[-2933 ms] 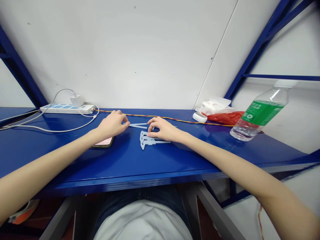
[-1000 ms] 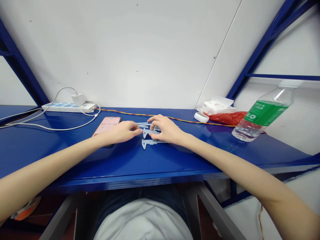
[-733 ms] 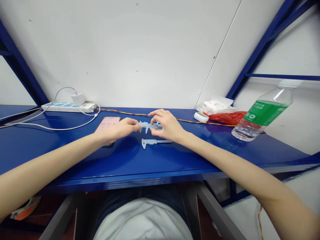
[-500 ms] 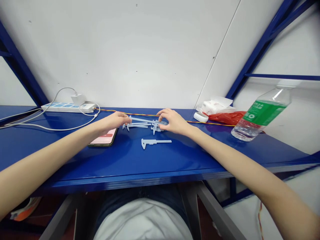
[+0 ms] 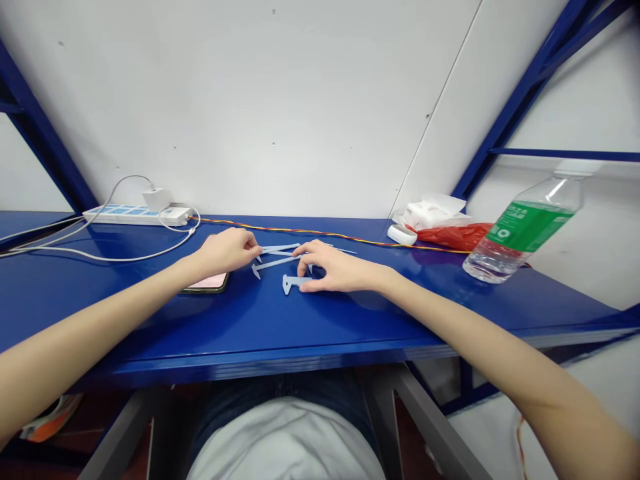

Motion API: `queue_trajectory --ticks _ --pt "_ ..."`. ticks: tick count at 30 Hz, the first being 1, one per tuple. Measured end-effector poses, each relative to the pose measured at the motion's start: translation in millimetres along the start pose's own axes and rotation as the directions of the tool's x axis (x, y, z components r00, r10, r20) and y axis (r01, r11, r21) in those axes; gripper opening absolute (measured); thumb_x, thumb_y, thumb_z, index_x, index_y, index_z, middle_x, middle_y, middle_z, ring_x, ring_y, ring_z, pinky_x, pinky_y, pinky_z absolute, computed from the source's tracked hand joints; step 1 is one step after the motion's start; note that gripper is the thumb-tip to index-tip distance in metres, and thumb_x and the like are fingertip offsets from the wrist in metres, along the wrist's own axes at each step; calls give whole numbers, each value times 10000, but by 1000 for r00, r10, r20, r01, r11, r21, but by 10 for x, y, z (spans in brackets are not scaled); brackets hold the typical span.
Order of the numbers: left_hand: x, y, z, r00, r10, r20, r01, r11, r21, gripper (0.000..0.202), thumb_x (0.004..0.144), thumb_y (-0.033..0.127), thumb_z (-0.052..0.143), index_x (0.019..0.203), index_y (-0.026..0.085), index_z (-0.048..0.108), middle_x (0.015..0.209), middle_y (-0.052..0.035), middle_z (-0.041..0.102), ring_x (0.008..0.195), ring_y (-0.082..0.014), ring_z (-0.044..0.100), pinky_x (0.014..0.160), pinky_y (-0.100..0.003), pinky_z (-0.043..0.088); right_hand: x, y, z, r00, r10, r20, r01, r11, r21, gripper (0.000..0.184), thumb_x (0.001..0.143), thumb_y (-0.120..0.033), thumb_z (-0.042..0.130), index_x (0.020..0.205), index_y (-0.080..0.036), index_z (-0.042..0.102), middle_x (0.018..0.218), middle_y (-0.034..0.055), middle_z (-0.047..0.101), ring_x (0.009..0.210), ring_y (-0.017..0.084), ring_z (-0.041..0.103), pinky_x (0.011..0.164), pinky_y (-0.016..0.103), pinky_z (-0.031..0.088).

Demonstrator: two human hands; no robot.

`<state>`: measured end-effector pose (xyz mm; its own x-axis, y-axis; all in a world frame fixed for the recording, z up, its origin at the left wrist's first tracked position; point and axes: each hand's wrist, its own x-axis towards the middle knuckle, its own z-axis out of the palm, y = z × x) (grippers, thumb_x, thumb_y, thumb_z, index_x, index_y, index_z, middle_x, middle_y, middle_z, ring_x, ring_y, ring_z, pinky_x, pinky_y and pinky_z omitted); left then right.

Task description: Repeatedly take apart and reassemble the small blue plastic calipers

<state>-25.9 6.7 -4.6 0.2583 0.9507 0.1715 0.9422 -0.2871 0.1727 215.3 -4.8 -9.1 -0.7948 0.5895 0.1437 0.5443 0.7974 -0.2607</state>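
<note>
Several pale blue plastic vernier calipers lie on the blue table. My left hand (image 5: 231, 250) is closed in a pinch at the jaw end of a caliper (image 5: 281, 248) in the rear group. Just in front of that group is another caliper (image 5: 267, 265), lying at a slant, its far end hidden behind my right fingers. My right hand (image 5: 327, 267) has thumb and index finger around the beam of the front caliper (image 5: 289, 284). That caliper's jaws show to the left, while the hand covers the rest of it.
A phone (image 5: 207, 285) lies partly under my left wrist. Behind are a power strip (image 5: 135, 215) with white cables and a twisted wire (image 5: 280, 230). To the right are a white oval device (image 5: 401, 234), tissues (image 5: 433, 212), a red bag (image 5: 453, 235) and a tilted water bottle (image 5: 525, 223).
My right hand has come from the rear calipers toward me, onto the front one. My left hand has shifted slightly, staying at the jaw end. The rear calipers are more spread out.
</note>
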Motion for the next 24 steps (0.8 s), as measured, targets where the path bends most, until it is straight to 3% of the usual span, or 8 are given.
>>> queue_trajectory --ticks 3,6,9,12,18,22,24 --pt "-67 106 17 999 44 25 -44 999 -13 303 779 443 421 713 210 602 784 -44 685 735 -208 602 631 -283 388 6 8 27 999 -41 -22 41 999 -26 75 771 -283 660 762 -208 652 1256 78 564 1172 243 499 995 420 401" --pt "-138 203 34 991 87 102 -71 986 -151 349 790 511 423 698 216 587 706 -10 637 662 -177 562 593 -269 363 25 10 53 986 -74 -148 62 994 -86 41 738 -225 659 751 -194 635 1257 94 576 1158 253 514 974 425 407" --pt "-202 289 43 974 116 192 -38 929 -368 385 790 566 423 678 217 542 637 21 550 584 -143 484 558 -266 331 53 -12 62 941 -126 -315 73 982 -175 75 716 -207 653 779 -188 617 1224 102 602 1147 255 521 955 423 404" --pt "-230 346 17 984 57 166 26 888 -459 350 777 532 458 639 214 500 598 32 484 564 -130 425 535 -264 291 83 20 46 904 -177 -388 76 962 -262 91 713 -204 649 788 -186 600 1203 105 617 1147 253 523 944 419 395" --pt "-120 206 -103 988 -87 126 142 826 -545 302 749 476 523 631 198 541 640 10 540 640 -141 463 606 -263 357 92 383 -46 932 -110 -347 22 969 -246 80 724 -203 644 791 -191 603 1190 96 613 1135 241 531 953 418 396" --pt "-20 -26 -128 981 -109 159 172 871 -460 344 739 521 524 631 196 557 645 -12 572 650 -163 506 623 -288 383 43 584 -108 968 -9 -252 -52 971 -232 80 740 -230 633 804 -181 632 1191 109 605 1121 257 532 943 431 413" --pt "12 -121 -114 981 -116 157 162 931 -326 372 771 536 476 646 197 563 689 -33 610 688 -186 545 651 -304 399 23 620 -129 980 25 -199 -72 970 -232 116 772 -278 622 822 -177 650 1160 111 615 1091 257 544 935 430 419"
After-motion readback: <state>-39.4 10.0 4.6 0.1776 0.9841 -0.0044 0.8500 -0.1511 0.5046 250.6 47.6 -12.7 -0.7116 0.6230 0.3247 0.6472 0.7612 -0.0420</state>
